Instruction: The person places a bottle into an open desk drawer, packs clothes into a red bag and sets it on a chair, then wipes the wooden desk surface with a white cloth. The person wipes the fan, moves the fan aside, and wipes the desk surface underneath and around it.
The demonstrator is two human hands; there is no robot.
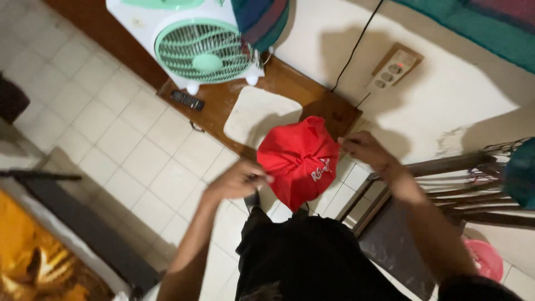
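The left hand [241,179] at eight o'clock and the right hand [362,147] at three o'clock each pinch the red cap [301,159], held spread above the wooden table [223,103]; nothing further shows done.

1. A white box fan [195,44] with a mint-green grille stood at the far end of a low wooden table [290,83].
2. A small black remote [186,100] lay on the table just near of the fan, at its left edge.
3. A pale square cloth or mat [256,114], hard to tell which, lay right of the remote.
4. A power strip [393,67] sat far right against the cream wall [462,95], with a black cable [356,44] running up beside it.
5. A dark wooden chair [446,184] stood at right, a pink basin [485,259] near it on the pale tiled floor [111,128].
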